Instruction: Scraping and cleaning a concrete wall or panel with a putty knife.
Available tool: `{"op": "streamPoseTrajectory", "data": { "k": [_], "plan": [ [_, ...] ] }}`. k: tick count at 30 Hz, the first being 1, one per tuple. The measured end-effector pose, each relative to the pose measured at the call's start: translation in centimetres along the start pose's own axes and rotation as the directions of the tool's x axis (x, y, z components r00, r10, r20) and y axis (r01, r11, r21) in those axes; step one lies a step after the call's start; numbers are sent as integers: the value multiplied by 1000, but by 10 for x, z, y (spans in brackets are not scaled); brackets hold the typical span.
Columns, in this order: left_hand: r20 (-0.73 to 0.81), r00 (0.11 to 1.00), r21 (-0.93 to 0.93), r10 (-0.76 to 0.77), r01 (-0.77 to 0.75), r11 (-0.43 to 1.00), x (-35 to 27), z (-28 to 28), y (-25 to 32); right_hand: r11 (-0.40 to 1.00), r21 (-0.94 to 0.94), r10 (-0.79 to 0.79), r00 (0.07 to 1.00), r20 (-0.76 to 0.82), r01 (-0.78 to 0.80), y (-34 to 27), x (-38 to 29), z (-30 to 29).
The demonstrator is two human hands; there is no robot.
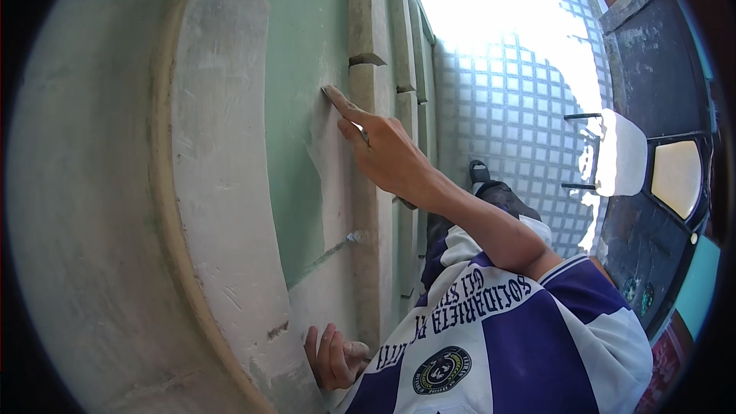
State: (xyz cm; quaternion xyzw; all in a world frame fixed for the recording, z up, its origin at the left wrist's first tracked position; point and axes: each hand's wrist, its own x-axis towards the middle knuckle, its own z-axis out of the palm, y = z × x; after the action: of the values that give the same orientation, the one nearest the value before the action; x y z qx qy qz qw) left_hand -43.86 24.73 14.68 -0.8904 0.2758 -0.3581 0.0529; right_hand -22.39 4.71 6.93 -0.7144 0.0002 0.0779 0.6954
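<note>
My right hand (382, 152) reaches across a green painted wall (299, 126), its index finger stretched along a thin flat tool (324, 91), probably a scraper. The tool's tip touches the green surface, and most of it is hidden under my hand. A dark end, perhaps its handle, shows below my palm. Beside it runs a strip of pale filler (335, 184) with an uneven edge over the green. Lower down, my left hand (332, 356) is held with curled fingers and whitish smears near the thumb, close to the wall. What it may hold is hidden.
Pale raised mouldings (221, 126) flank the green panel, with more stepped ledges (368, 11) on the right. A white-seated chair (621, 152) stands on the tiled floor (506, 86), near a dark table-like surface (650, 241). My sandalled foot (478, 172) is below.
</note>
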Motion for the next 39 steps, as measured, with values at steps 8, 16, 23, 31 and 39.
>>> {"op": "streamPoseTrajectory", "data": {
  "k": [8,16,23,31,39],
  "plan": [
    [-25,999,9,43,-43,999,-1,4,1,996,-38,-86,988,-124,82,-16,28,-23],
    [-24,1000,43,11,-10,999,-2,8,5,998,-61,-7,1000,21,8,-6,-33,7],
    [39,996,63,-85,83,995,-4,9,8,997,-10,80,990,114,-79,-24,-16,-40],
    [-114,683,-849,-721,310,427,-41,-8,65,842,338,338,899,279,-421,54,-91,-65],
    [438,390,-797,-810,585,-149,-61,-19,151,306,531,720,557,413,-790,167,-162,-115]
  ]
}}
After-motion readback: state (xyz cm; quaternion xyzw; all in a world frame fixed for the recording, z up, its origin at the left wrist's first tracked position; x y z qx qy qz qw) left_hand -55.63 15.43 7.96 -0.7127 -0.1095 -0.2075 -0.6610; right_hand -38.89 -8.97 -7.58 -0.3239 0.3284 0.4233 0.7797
